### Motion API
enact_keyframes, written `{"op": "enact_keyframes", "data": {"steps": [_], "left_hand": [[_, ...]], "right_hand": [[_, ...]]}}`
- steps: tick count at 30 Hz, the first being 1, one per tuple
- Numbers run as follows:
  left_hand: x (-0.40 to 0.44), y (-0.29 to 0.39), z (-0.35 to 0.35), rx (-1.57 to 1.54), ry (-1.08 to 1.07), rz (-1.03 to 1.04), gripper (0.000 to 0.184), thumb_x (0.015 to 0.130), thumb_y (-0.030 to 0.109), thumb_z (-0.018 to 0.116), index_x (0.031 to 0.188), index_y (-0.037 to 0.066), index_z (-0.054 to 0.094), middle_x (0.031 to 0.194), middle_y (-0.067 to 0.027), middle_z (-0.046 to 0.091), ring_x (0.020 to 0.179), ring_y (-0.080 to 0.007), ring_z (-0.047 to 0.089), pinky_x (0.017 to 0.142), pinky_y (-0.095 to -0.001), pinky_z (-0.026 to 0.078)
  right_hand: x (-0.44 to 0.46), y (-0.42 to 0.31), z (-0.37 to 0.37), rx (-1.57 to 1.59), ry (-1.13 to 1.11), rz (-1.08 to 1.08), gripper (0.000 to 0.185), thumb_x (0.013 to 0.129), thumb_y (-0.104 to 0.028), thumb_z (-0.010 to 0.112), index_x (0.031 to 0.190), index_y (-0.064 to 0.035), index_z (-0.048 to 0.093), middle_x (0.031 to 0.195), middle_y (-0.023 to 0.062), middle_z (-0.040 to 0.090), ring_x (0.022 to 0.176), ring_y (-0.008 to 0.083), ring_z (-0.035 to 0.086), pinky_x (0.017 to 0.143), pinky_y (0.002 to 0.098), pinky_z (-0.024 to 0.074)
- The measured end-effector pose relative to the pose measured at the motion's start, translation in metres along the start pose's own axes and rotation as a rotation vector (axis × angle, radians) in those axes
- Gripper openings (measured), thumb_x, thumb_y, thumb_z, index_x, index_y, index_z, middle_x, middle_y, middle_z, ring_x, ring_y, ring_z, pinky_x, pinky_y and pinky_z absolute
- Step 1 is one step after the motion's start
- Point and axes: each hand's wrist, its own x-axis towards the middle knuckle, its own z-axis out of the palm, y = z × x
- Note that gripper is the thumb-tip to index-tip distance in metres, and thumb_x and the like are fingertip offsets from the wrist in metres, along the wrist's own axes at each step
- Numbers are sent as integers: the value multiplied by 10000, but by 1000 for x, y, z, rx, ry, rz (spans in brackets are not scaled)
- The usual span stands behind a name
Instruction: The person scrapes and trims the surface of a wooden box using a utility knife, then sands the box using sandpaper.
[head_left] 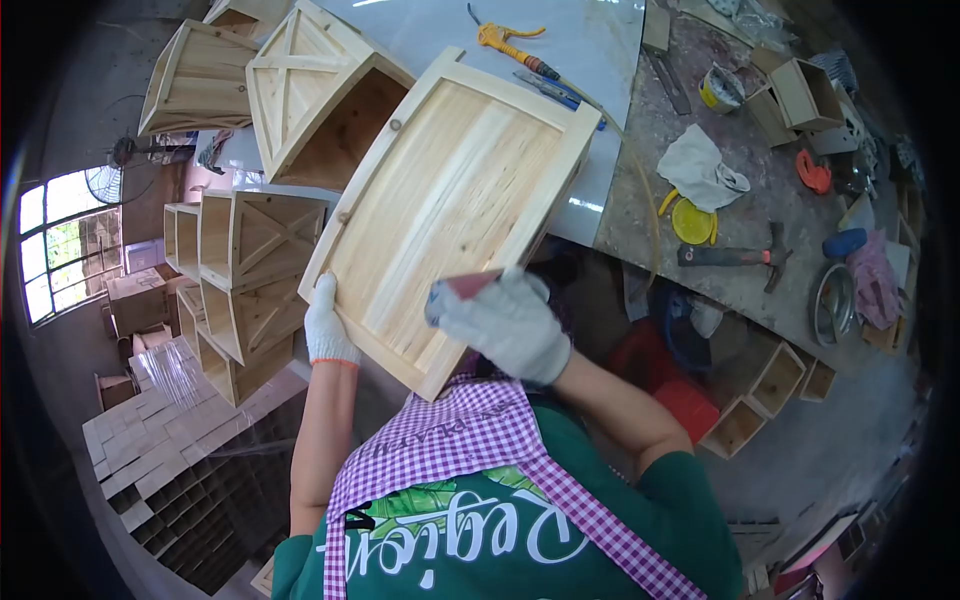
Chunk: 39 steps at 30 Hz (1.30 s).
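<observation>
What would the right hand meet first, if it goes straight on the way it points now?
Most likely the raised left rail of the wooden panel: the right hand, with its pad, points across toward it. Depth is hard to judge.

We read, below the fingers point(458, 318) of the right hand point(520, 330), partial "PLA" on the checked apron point(440, 430) and, farther below, apparently "Region", inverted, on the green shirt point(465, 540).
</observation>
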Motion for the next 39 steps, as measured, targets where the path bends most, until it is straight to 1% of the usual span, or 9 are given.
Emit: {"op": "enact_keyframes", "data": {"steps": [7, 10, 12, 15, 22, 24, 26, 33, 39], "left_hand": [[9, 7, 1, 89, -47, 22, 509, 995, 333, 667, 1383, 22, 560, 1250, -144, 694, 1079, -277, 714, 902, -428, 611], [4, 4, 11, 44, 29, 48, 507, 1002, 339, 654, 1386, 21, 560, 1253, -148, 691, 1078, -281, 715, 899, -427, 613], [3, 4, 7, 43, 18, 37, 510, 1002, 340, 654, 1388, 21, 559, 1253, -149, 691, 1075, -280, 716, 899, -426, 613], [7, 2, 8, 38, -9, 24, 515, 1001, 342, 654, 1392, 21, 556, 1252, -151, 690, 1071, -280, 716, 898, -423, 613], [18, -4, 4, 52, 30, 68, 513, 999, 346, 657, 1383, 18, 565, 1252, -153, 694, 1068, -282, 715, 903, -434, 606], [12, 1, 9, 46, 28, 49, 495, 997, 323, 665, 1367, 6, 579, 1244, -142, 695, 1065, -266, 711, 902, -414, 599], [12, 9, 19, 43, 37, 18, 457, 991, 276, 679, 1334, -18, 605, 1227, -119, 698, 1060, -233, 704, 899, -373, 583], [9, 12, 21, 80, -20, 49, 467, 987, 289, 684, 1329, -20, 606, 1218, -120, 702, 1049, -235, 707, 897, -373, 584], [11, 13, 31, 39, 17, 46, 479, 985, 307, 687, 1325, -21, 609, 1223, -120, 700, 1043, -231, 709, 888, -372, 585]], "right_hand": [[68, 144, -14, -53, 934, -372, 234, 948, -142, 551, 1120, -97, 703, 1084, 99, 716, 1052, 274, 667, 867, 459, 539], [44, 89, 35, 145, 890, -357, 251, 958, -131, 544, 1144, -108, 711, 1108, 106, 719, 1049, 279, 668, 875, 453, 539], [-1, 2, 26, 164, 52, -111, 268, 964, -125, 524, 1150, -125, 716, 1139, 107, 716, 1082, 283, 655, 922, 443, 527], [-7, 29, 31, 274, 588, -471, 269, 966, -115, 510, 1143, -135, 712, 1160, 110, 706, 1107, 288, 646, 972, 430, 508], [46, 93, 14, 177, 823, -342, 301, 952, -85, 530, 1189, -144, 706, 1209, 116, 705, 1058, 285, 672, 971, 433, 515], [12, 16, -14, 84, -27, -257, 296, 945, -180, 578, 1209, -173, 711, 1113, 83, 749, 893, 239, 707, 821, 386, 546], [-10, 19, 57, 298, 675, -566, 307, 907, -120, 630, 1191, -194, 721, 1107, 40, 757, 928, 230, 727, 855, 419, 550], [73, 156, -13, 78, 912, -382, 283, 897, -106, 640, 1159, -144, 742, 1143, 91, 745, 1031, 267, 707, 933, 421, 529], [54, 105, -15, 281, 780, -462, 329, 892, -93, 614, 1200, -113, 730, 1185, 105, 730, 1092, 300, 685, 979, 438, 518]]}}
